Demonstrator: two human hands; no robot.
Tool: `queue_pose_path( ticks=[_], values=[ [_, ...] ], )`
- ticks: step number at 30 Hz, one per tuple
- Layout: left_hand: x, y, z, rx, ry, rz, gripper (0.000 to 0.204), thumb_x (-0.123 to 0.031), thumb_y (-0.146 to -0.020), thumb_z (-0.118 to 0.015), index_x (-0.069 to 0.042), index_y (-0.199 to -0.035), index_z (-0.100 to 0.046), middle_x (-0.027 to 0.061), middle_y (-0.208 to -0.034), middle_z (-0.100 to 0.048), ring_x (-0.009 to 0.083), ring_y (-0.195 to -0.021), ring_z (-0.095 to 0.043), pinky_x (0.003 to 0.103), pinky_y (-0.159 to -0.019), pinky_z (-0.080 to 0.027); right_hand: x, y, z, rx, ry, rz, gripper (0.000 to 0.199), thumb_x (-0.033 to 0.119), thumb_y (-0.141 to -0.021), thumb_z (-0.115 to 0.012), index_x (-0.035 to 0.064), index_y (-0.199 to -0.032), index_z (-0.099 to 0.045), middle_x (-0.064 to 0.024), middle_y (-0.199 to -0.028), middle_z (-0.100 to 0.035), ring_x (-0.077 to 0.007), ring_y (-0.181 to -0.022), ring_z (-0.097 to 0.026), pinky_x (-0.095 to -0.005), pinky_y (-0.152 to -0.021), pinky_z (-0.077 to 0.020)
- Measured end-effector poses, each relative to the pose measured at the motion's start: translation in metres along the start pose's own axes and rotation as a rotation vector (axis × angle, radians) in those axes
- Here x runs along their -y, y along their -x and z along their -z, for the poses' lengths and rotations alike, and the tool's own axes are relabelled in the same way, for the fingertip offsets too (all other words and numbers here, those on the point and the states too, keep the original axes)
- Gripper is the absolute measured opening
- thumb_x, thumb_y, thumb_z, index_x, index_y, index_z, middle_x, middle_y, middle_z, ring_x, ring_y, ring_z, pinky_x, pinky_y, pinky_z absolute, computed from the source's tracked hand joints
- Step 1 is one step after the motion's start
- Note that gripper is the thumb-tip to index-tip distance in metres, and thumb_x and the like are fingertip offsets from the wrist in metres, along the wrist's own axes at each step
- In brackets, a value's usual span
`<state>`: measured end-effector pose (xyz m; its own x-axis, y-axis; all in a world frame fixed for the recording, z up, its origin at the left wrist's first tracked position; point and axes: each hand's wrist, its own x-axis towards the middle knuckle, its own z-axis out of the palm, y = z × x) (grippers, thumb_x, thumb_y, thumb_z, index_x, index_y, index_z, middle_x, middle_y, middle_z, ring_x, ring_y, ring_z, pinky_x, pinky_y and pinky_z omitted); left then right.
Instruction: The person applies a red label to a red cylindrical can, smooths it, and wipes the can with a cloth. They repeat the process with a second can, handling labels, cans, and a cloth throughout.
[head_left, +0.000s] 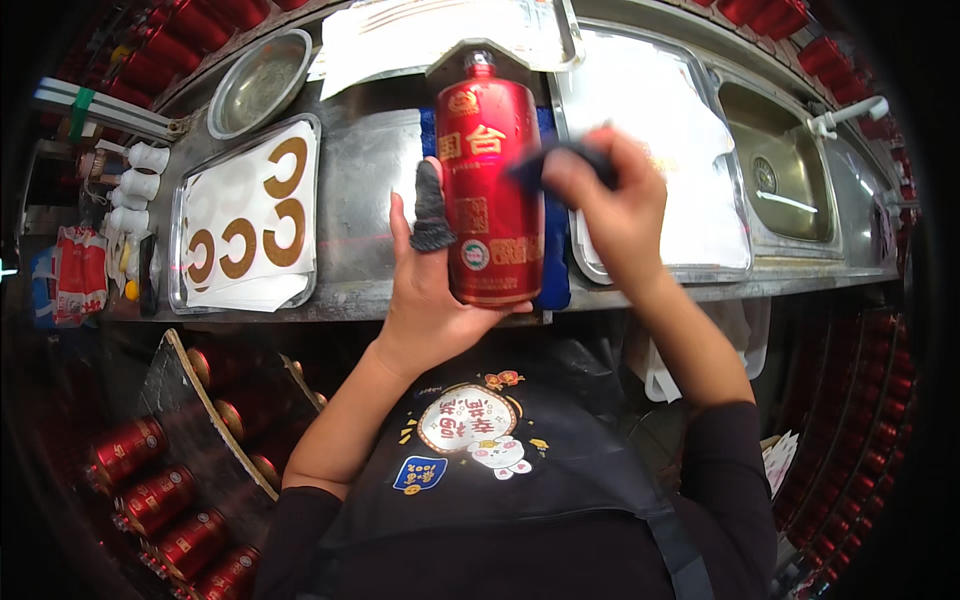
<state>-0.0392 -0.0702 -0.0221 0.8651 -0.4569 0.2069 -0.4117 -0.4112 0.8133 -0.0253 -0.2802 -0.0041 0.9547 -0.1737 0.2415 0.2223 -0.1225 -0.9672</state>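
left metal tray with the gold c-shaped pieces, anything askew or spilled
Slightly askew: the white sheets under the gold pieces aren't squared up, their edges fanning out near the front right corner of the tray. I see no spill.

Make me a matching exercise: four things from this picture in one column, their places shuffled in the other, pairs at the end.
Column one
1. Red bottle
2. Round metal bowl
3. Sink
4. Gold curved pieces

Column two
A. On the right, beside the white tap
B. On white paper in the left tray
C. Held by the left hand
D. Just beyond the left tray

Pairs: 1-C, 2-D, 3-A, 4-B
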Motion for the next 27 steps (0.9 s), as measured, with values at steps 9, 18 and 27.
queue_pose_path(
  ticks=[9,18,27],
  values=[
    [0.019,0.004,0.009,0.03,-0.101,-0.016,0.124,-0.03,-0.07,-0.093,-0.001,-0.161,-0.013,0.0207,-0.158,-0.042,0.0354,-0.147,-0.04,0.051,-0.123,-0.015,0.001,0.043,0.003,0.112,0.108,0.006,0.009,0.008,-0.093,-0.071,0.0015,-0.099,-0.069,-0.0053,-0.088,-0.072,-0.0108,-0.073,-0.063,-0.0262,-0.065,-0.0512],
    [0.013,0.006,0.004,-0.048,-0.316,-0.062,0.106,-0.035,-0.076,-0.09,0.0,-0.157,-0.031,0.018,-0.155,-0.049,0.0329,-0.151,-0.035,0.059,-0.123,0.0,-0.004,0.052,-0.007,0.005,0.205,0.201,0.015,0.01,-0.087,-0.081,0.0012,-0.095,-0.071,-0.0041,-0.079,-0.068,-0.0112,-0.07,-0.061,-0.0269,-0.064,-0.0492],
    [0.015,0.009,-0.001,-0.221,-0.418,-0.231,0.105,-0.039,-0.076,-0.088,0.002,-0.154,-0.032,0.0205,-0.159,-0.04,0.0336,-0.146,-0.041,0.071,-0.117,-0.002,0.009,0.004,-0.025,-0.035,0.331,0.406,0.015,0.008,-0.083,-0.08,0.0018,-0.091,-0.069,-0.0108,-0.076,-0.065,-0.0221,-0.065,-0.063,-0.0331,-0.06,-0.0508]
  ],
)
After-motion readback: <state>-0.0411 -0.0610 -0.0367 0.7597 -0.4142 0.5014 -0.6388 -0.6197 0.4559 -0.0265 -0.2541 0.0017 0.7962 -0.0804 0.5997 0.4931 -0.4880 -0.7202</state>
